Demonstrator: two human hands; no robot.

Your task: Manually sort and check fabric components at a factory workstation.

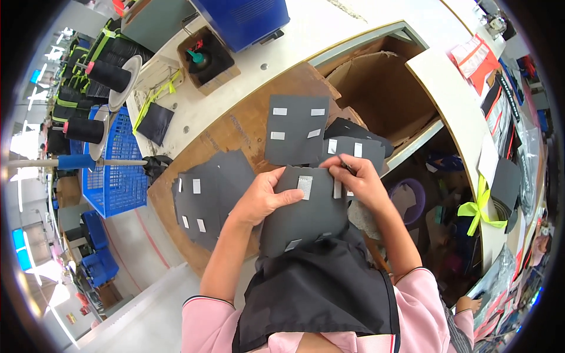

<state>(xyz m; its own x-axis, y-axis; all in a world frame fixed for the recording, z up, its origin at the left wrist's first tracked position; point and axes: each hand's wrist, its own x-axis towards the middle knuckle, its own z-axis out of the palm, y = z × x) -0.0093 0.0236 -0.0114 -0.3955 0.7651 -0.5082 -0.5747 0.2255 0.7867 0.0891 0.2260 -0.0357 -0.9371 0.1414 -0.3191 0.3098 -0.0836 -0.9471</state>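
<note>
A dark grey panel (306, 226) with white rectangular patches lies in front of my body, its lower edge resting against my black apron (318, 288). My left hand (266, 197) grips its upper left edge, the thumb lying flat beside one patch (305, 187). At the upper right corner, my right hand (360, 179) is closed round a small dark pointed tool (347, 165), perhaps thread snips; the fingers partly hide it. Just beyond, another grey panel (297, 126) with white patches lies on the brown board, next to further patched panels (356, 150).
More patched panels (203, 188) lie to the left on the brown board (235, 132). An open cardboard box (382, 88) sits in a recess at the right. Thread cones (85, 130) and a blue basket (118, 170) stand at left. Another person's hand (468, 305) shows at lower right.
</note>
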